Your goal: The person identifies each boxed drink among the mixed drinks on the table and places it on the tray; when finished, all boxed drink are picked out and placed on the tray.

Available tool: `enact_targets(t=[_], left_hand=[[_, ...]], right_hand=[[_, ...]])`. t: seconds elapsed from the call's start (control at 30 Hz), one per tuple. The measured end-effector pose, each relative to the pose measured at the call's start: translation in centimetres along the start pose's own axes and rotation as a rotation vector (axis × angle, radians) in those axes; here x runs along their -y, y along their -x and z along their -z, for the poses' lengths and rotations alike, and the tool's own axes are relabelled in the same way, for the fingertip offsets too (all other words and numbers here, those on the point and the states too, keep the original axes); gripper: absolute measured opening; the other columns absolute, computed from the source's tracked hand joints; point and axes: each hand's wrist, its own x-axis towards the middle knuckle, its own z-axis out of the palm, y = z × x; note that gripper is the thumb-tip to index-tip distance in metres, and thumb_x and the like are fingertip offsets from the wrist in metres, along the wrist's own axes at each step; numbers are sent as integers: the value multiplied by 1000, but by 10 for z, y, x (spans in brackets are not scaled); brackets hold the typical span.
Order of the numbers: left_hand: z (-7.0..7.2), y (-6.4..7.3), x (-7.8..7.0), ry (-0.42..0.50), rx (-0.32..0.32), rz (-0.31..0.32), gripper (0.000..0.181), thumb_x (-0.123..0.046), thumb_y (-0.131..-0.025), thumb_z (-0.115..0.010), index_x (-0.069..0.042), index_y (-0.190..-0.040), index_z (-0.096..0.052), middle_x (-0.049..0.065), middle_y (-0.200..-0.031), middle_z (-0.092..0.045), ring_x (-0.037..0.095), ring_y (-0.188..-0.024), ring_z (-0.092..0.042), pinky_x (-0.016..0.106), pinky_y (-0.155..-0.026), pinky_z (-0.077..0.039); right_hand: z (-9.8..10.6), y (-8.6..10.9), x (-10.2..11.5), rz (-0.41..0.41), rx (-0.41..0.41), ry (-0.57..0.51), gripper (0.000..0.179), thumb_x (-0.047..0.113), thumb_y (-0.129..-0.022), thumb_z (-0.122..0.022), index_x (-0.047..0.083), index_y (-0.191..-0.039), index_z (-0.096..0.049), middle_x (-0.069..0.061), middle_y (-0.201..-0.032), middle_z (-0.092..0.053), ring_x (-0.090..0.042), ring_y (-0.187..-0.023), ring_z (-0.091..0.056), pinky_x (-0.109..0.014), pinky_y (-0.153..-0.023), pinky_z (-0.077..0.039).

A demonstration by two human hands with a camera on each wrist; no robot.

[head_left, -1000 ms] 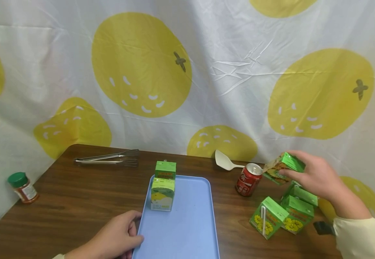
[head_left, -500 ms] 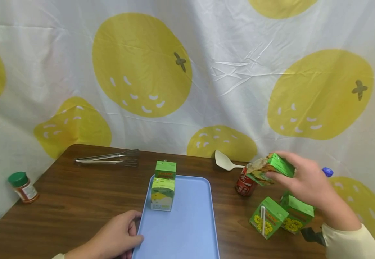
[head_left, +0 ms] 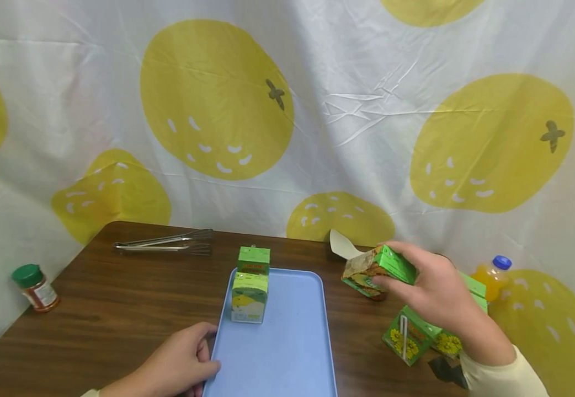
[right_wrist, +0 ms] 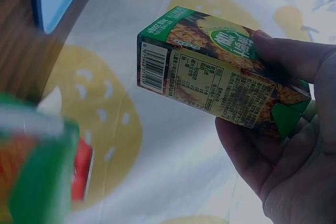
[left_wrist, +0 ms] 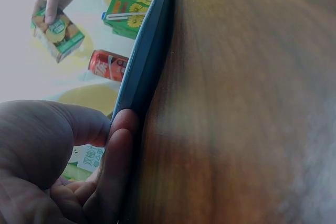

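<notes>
Leftward since earlier: barcoded, Chinese-printed green carton (right_wrist: 210, 74) in right hand (head_left: 438, 288), fingers clamped; left hand (head_left: 183, 354) likewise on blue tray (head_left: 287, 336).

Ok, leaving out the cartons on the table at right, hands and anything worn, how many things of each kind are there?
Tray: 1
Cartons: 3, one held, two at the tray's far end
Tongs: 1
Spatula: 1
Soda can: 1
Blue-capped bottle: 1
Green-capped jar: 1
Total: 9

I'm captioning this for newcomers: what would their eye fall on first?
Probably the yellow fruit prints on the curtain behind the table. Next, the blue tray at front centre, the left hand gripping its edge, and, right of it, the carton held up in the right hand.
</notes>
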Motion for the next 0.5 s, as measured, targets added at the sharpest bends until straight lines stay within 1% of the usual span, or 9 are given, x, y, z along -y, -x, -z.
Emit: enact_targets(t=[0.17, 0.33, 0.5], left_hand=[[0, 0, 0, -3, -1, -19, 73, -8, -89, -83, 21, -148, -49, 6, -70, -64, 21, -46, -64, 34, -42, -54], [0, 0, -1, -2, 1, -9, 73, -8, -89, -83, 20, -147, -50, 6, -70, -64, 21, -47, -64, 34, -42, -54], [1, 0, -1, -2, 4, -7, 73, -9, -90, -84, 20, -147, -50, 6, -70, -64, 22, -47, -65, 34, -42, -54]], right_hand=[[-13, 1, 11, 27, 21, -41, 56, 14, -81, -101, 17, -131, -76, 12, -99, -75, -2, -70, -56, -19, -62, -47], [-29, 4, 21, 53, 38, -78, 58, 15, -80, -101, 17, -132, -77, 15, -96, -70, -1, -72, -52, -22, -60, -46], [-45, 4, 29, 54, 84, -142, 57, 14, -80, -101, 17, -132, -76, 16, -96, -71, 0, -71, -55, -22, -60, -48]])
